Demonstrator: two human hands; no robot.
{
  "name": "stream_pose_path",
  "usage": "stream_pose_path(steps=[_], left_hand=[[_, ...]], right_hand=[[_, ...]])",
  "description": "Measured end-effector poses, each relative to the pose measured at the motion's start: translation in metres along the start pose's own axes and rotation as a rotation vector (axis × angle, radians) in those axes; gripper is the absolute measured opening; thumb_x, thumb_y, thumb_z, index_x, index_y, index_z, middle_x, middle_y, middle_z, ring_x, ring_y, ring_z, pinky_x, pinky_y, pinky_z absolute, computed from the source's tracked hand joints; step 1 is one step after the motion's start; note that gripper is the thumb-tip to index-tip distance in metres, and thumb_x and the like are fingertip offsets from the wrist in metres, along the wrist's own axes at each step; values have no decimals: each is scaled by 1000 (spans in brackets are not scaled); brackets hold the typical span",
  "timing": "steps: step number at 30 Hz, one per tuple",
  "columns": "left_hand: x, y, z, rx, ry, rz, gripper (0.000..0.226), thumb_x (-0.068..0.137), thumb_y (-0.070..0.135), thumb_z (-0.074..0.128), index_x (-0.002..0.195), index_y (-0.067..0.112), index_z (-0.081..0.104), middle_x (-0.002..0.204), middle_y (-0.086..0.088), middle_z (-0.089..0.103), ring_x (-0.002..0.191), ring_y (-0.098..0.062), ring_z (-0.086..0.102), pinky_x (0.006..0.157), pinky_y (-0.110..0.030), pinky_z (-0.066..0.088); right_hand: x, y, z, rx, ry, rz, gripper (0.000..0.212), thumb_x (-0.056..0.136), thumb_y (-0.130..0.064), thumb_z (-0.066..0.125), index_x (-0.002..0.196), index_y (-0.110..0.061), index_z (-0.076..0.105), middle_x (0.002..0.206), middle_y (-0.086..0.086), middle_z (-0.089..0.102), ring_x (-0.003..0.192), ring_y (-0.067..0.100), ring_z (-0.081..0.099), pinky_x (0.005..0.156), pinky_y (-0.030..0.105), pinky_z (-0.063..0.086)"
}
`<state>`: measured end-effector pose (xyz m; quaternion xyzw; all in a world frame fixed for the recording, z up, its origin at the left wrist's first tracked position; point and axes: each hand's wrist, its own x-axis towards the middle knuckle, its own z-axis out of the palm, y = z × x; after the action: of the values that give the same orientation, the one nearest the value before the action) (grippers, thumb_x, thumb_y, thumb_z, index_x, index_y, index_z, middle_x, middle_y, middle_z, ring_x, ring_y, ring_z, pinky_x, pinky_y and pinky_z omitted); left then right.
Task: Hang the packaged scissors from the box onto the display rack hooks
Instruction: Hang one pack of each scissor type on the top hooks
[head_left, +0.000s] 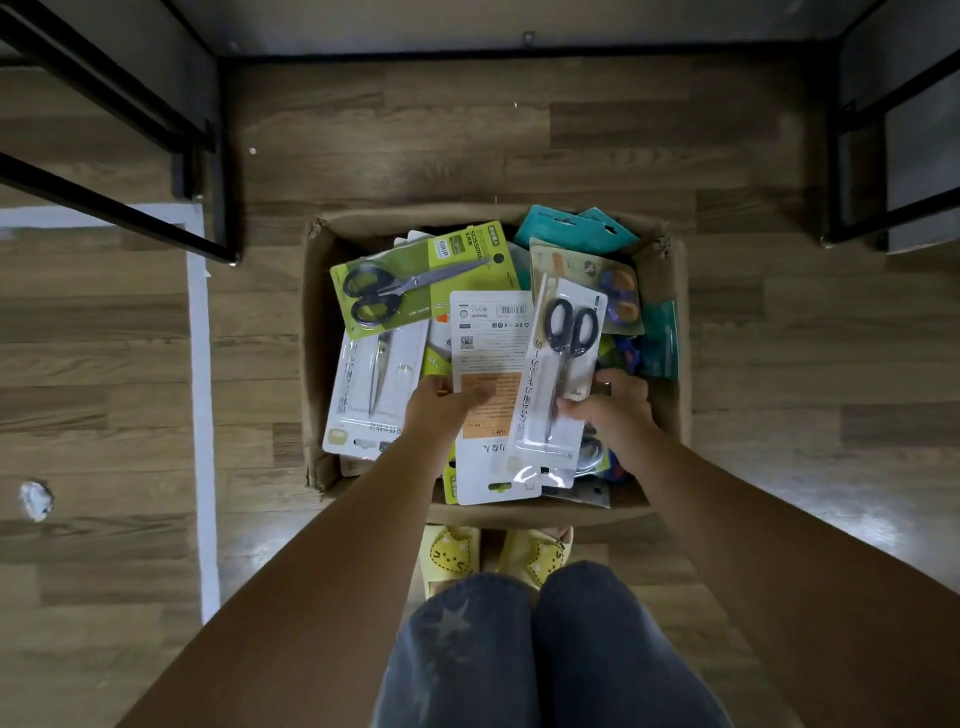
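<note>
An open cardboard box (316, 332) stands on the floor, full of several packaged scissors. My left hand (439, 402) holds a white pack lying back side up (485, 332), thumb on its orange label. My right hand (610, 408) pinches a clear pack with black-handled scissors (563, 364), which overlaps the white pack's right edge. A green pack with black scissors (415, 278) lies at the box's upper left, a white pack (371, 387) below it. Teal packs (571, 231) and a pack of orange-handled scissors (615, 296) sit at the upper right.
Black metal rack frames stand at the upper left (119, 135) and upper right (883, 156). White tape (200, 395) runs along the wooden floor left of the box. A crumpled scrap (35, 500) lies far left. My knees and yellow slippers (452, 553) are just below the box.
</note>
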<state>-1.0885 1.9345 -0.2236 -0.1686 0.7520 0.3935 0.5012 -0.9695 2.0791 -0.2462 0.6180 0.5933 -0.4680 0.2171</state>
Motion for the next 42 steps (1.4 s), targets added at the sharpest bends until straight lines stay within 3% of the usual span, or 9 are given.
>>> stream_pose_path(steps=[7,13,16,20,25,31,34,39,42], left_hand=[[-6,-4,-2,-18,-181,55,41,81,22,73,118,11,61,103,2,68,89,-7,62,71,-21,45],[-8,-4,4,2,-139,136,39,73,4,77,110,3,65,104,-7,70,93,-17,63,76,-20,46],[-10,0,3,-39,-59,132,29,72,-7,73,98,5,66,89,-6,68,87,-21,62,70,-20,51],[-23,11,-2,-57,-18,109,34,72,-5,72,104,2,65,98,-11,68,92,-24,61,81,-31,51],[-59,34,-27,-129,64,116,27,71,-13,69,81,13,65,77,1,66,71,-11,60,48,-13,48],[-116,63,-65,-91,138,156,34,71,-17,68,68,17,61,73,0,64,75,-16,61,64,-23,53],[-152,80,-81,-109,143,175,36,72,-17,67,74,17,59,74,5,62,71,-6,57,53,-14,46],[-218,104,-100,-167,194,200,29,71,-15,70,90,7,64,75,7,59,71,-6,54,69,-18,44],[-270,119,-110,-230,228,218,35,70,-12,72,99,4,62,78,5,60,82,-19,57,86,-34,43]], right_hand=[[-29,8,16,-315,20,-259,70,85,-44,61,145,-36,26,148,5,20,130,29,21,95,36,31],[-50,1,47,-350,-98,-375,70,94,-29,52,150,-25,10,137,6,27,126,23,33,99,35,38],[-55,-4,53,-249,-79,-338,67,92,-10,46,150,-21,14,135,3,29,118,21,40,88,27,41],[-61,-13,40,-153,-107,-294,61,87,-5,45,144,-22,32,127,3,37,97,18,47,70,22,37],[-93,-31,16,20,-77,-240,55,85,0,44,138,-16,43,135,9,42,102,24,52,81,36,46],[-143,-55,-11,77,-74,-180,59,84,1,47,141,-16,39,139,7,40,78,19,55,52,21,38],[-170,-67,-33,68,-62,-163,53,87,-2,50,137,-15,43,137,10,42,89,24,56,55,21,39],[-222,-89,-80,-34,-39,-158,43,88,-6,52,131,-10,51,128,10,52,76,14,48,38,8,33],[-265,-102,-119,-193,-95,-204,32,91,-10,49,121,-3,58,120,15,59,94,26,56,64,20,39]])
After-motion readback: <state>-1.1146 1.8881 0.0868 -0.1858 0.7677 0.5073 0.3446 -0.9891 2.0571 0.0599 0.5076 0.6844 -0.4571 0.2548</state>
